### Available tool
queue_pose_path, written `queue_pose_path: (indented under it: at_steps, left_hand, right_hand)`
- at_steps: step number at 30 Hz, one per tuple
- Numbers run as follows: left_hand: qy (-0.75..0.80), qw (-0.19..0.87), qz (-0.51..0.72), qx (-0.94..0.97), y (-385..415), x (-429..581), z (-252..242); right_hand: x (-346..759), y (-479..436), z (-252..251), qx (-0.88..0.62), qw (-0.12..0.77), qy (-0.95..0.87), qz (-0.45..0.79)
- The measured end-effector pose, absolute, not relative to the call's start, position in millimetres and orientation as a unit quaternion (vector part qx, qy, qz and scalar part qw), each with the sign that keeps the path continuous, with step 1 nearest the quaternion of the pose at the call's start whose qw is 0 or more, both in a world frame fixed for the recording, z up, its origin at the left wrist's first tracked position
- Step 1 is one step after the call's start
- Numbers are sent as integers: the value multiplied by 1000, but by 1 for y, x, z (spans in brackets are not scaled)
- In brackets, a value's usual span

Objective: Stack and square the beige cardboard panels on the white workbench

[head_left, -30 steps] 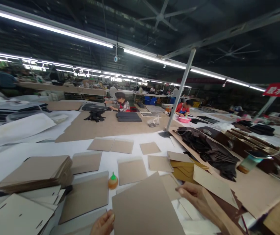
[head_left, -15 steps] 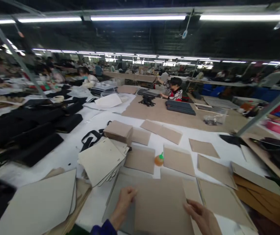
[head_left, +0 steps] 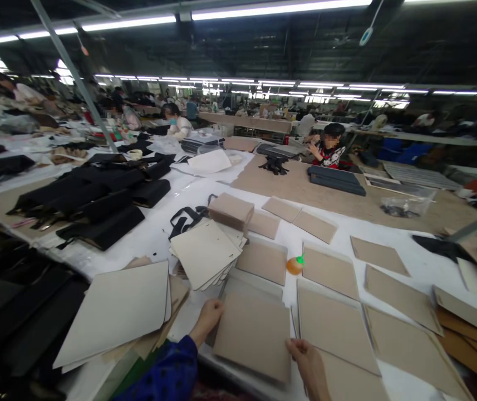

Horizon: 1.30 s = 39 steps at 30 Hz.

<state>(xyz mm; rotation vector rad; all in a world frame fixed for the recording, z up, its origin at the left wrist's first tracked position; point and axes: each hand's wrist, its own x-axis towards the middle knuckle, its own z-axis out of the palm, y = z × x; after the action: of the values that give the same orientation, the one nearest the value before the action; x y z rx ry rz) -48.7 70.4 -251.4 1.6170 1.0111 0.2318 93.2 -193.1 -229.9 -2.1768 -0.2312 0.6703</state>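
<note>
A beige cardboard panel [head_left: 251,337] lies flat on the white-covered table between my hands, over another panel edge. My left hand [head_left: 209,320], in a dark blue patterned sleeve, grips its left edge. My right hand [head_left: 307,362] holds its lower right corner. More beige panels [head_left: 332,295] lie in rows to the right, close to my right hand. A pale notched board [head_left: 115,314] rests to the left, beyond my left hand.
An orange glue bottle with a green nozzle [head_left: 294,265] stands among the panels. Behind it are a stack of pale boards [head_left: 205,253] and black bags [head_left: 96,214]. Farther back, a seated co-worker [head_left: 330,146] is at a brown-covered table [head_left: 271,189]. Steel poles rise from the tables.
The view has swung left and levelled. My hands have brought the panel down onto the table, and my blue sleeve has come into view.
</note>
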Motion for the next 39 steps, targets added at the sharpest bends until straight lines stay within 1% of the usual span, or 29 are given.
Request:
queue_pose_path:
  at_steps: [7, 15, 22, 35, 39]
  left_hand:
    - [418, 524, 69, 739, 87, -40, -250]
    - [428, 447, 19, 785, 94, -34, -253]
    - [427, 414, -21, 804, 101, -33, -260]
    - [417, 379, -42, 825, 104, -32, -260]
    - [412, 368, -47, 832, 103, -33, -257]
  right_hand:
    - [75, -180, -243, -857, 439, -70, 260]
    - [67, -180, -255, -880, 393, -95, 249]
    - [64, -177, -264, -901, 331, -116, 256]
    - [67, -177, -272, -893, 344, -103, 270]
    - [66, -175, -270, -907, 313, -116, 258]
